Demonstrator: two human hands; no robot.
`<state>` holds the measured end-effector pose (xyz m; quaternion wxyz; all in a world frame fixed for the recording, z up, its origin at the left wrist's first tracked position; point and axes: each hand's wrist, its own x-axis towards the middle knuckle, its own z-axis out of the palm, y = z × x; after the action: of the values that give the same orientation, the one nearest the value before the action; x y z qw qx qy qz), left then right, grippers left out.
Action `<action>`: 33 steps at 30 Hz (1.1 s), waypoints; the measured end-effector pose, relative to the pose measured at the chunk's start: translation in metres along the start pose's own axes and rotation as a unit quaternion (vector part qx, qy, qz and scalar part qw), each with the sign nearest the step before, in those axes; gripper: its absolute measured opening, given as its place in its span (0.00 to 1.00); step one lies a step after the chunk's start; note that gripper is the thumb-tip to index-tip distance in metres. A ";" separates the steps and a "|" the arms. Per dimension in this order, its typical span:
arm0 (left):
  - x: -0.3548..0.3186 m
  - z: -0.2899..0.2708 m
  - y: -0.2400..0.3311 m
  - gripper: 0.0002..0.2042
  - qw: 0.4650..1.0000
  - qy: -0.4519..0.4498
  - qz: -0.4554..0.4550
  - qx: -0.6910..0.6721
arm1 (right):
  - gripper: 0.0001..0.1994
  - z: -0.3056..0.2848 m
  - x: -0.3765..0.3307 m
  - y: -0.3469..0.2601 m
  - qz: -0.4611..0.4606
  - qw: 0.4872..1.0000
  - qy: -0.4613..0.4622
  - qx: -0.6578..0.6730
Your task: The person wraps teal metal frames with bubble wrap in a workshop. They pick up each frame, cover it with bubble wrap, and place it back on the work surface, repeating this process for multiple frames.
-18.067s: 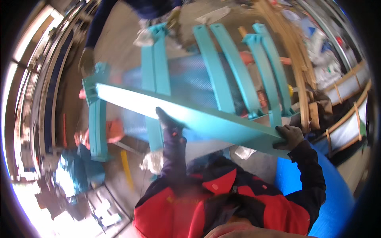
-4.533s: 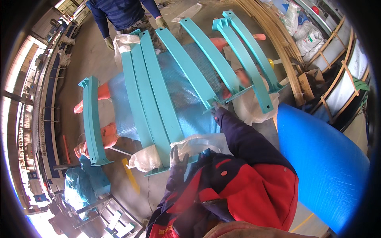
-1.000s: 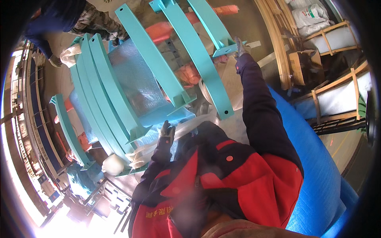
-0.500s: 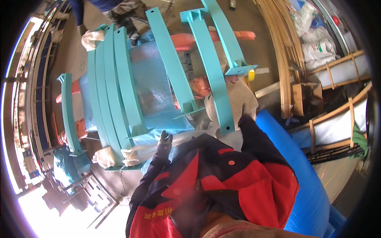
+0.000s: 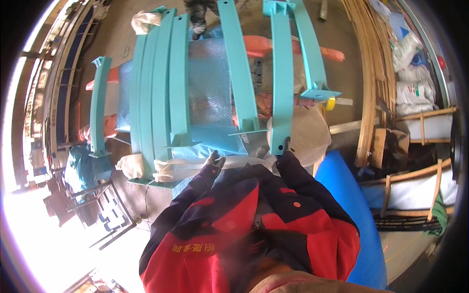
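Several teal painted steel beams with end plates lie side by side in front of me. My right hand point(image 5: 287, 145), in a dark glove, is at the near end of one teal steel beam point(image 5: 282, 83), its fingers closed at the beam's right edge and partly hidden by it. My left hand point(image 5: 213, 158), in a grey glove, holds nothing. Its fingers are apart, above a strip of whitish wrapping point(image 5: 190, 167) and near the blue bubble wrap point(image 5: 207, 134). Another teal beam point(image 5: 239, 73) lies between my hands, farther away.
Orange-wrapped supports point(image 5: 256, 45) run crosswise beneath the beams. A large blue foam roll point(image 5: 337, 195) stands close on my right. Long wooden strips point(image 5: 373, 83) lie farther right, beside white sacks point(image 5: 414, 95). Another person's leg point(image 5: 198, 19) shows at the far side. A metal frame point(image 5: 110, 210) stands at left.
My right hand has come from beside the beam to its near end. My left hand remains open near the wrapping. The view has shifted, and the other person is now mostly out of it.
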<state>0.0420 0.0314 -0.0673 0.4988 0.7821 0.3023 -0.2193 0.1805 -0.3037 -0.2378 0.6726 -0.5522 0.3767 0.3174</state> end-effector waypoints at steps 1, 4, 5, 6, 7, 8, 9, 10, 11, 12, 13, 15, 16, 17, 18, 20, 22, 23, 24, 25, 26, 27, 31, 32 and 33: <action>0.002 0.001 0.003 0.37 0.999 0.017 0.005 -0.030 | 0.28 0.000 0.002 -0.005 -0.004 1.000 -0.001 -0.001; 0.005 -0.007 0.002 0.37 0.998 0.057 0.035 -0.005 | 0.29 -0.003 0.006 -0.018 -0.008 1.000 0.000 -0.008; 0.003 -0.012 -0.001 0.37 0.997 0.066 0.046 -0.015 | 0.29 -0.005 0.006 -0.020 -0.010 1.000 -0.002 -0.010; 0.000 -0.015 -0.007 0.38 0.997 0.066 0.036 -0.024 | 0.30 -0.008 0.007 -0.022 -0.014 1.000 -0.002 -0.012; -0.005 -0.020 -0.014 0.38 0.997 0.068 0.035 -0.021 | 0.30 -0.010 0.007 -0.022 -0.016 1.000 -0.006 -0.015; -0.010 -0.023 -0.023 0.37 0.997 0.070 0.027 -0.023 | 0.30 -0.014 0.006 -0.023 -0.014 1.000 -0.009 -0.018; -0.019 -0.025 -0.034 0.36 0.996 0.066 0.058 -0.018 | 0.31 -0.017 0.005 -0.022 -0.011 1.000 -0.015 -0.019; -0.025 -0.027 -0.045 0.35 0.994 0.075 0.016 -0.075 | 0.31 -0.021 0.003 -0.022 0.006 1.000 0.004 0.013; -0.029 -0.030 -0.056 0.35 0.994 0.084 0.019 -0.065 | 0.31 -0.024 0.002 -0.022 -0.009 0.999 -0.023 -0.022; -0.034 -0.034 -0.067 0.36 0.995 0.088 0.013 -0.053 | 0.32 -0.029 0.000 -0.022 -0.009 0.999 -0.026 -0.019; -0.035 -0.037 -0.077 0.35 0.987 0.093 0.006 -0.131 | 0.32 -0.033 -0.003 -0.021 -0.011 1.000 -0.021 -0.018; -0.038 -0.043 -0.096 0.32 0.953 0.098 -0.040 -0.283 | 0.33 -0.043 -0.011 -0.021 -0.014 1.000 -0.011 -0.019; -0.042 -0.049 -0.106 0.26 0.932 0.068 -0.013 -0.355 | 0.33 -0.049 -0.016 -0.021 -0.014 1.000 -0.003 -0.023; -0.041 -0.056 -0.114 0.25 0.901 -0.002 0.040 -0.433 | 0.33 -0.055 -0.022 -0.020 -0.017 1.000 0.003 -0.026; -0.041 -0.063 -0.121 0.23 0.885 -0.019 0.025 -0.464 | 0.34 -0.060 -0.030 -0.020 -0.020 0.999 0.012 -0.029; -0.035 -0.080 -0.130 0.21 0.927 0.003 0.046 -0.373 | 0.34 -0.064 -0.044 -0.023 -0.032 0.999 0.027 -0.024; -0.017 -0.100 -0.131 0.21 0.804 0.014 -0.035 -0.594 | 0.35 -0.061 -0.056 -0.028 -0.054 0.997 0.053 -0.019; -0.007 -0.109 -0.130 0.22 0.799 0.024 -0.037 -0.599 | 0.35 -0.057 -0.062 -0.031 -0.065 0.995 0.069 -0.017; 0.003 -0.117 -0.129 0.22 0.809 0.032 -0.031 -0.586 | 0.36 -0.049 -0.066 -0.034 -0.078 0.993 0.087 -0.011; 0.016 -0.123 -0.127 0.25 0.809 0.040 -0.036 -0.585 | 0.36 -0.042 -0.072 -0.037 -0.087 0.991 0.102 -0.008; 0.028 -0.129 -0.126 0.27 0.817 0.052 -0.059 -0.571 | 0.37 -0.033 -0.078 -0.037 -0.101 0.987 0.123 -0.005; 0.041 -0.137 -0.127 0.25 0.808 0.041 -0.074 -0.583 | 0.37 -0.025 -0.085 -0.038 -0.115 0.983 0.144 -0.003; 0.078 -0.156 -0.136 0.32 0.787 -0.040 -0.061 -0.613 | 0.38 0.002 -0.124 -0.039 -0.178 0.955 0.235 0.009; 0.084 -0.159 -0.139 0.33 0.776 -0.053 -0.059 -0.625 | 0.39 0.005 -0.134 -0.041 -0.197 0.947 0.254 0.016; 0.086 -0.162 -0.142 0.33 0.798 -0.064 -0.058 -0.596 | 0.39 0.005 -0.143 -0.045 -0.217 0.939 0.265 0.022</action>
<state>0.0125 0.2466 -0.1490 0.8712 0.2953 0.3851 -0.0736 0.1461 -0.3088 -0.0919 0.6129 -0.6701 0.4188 -0.0026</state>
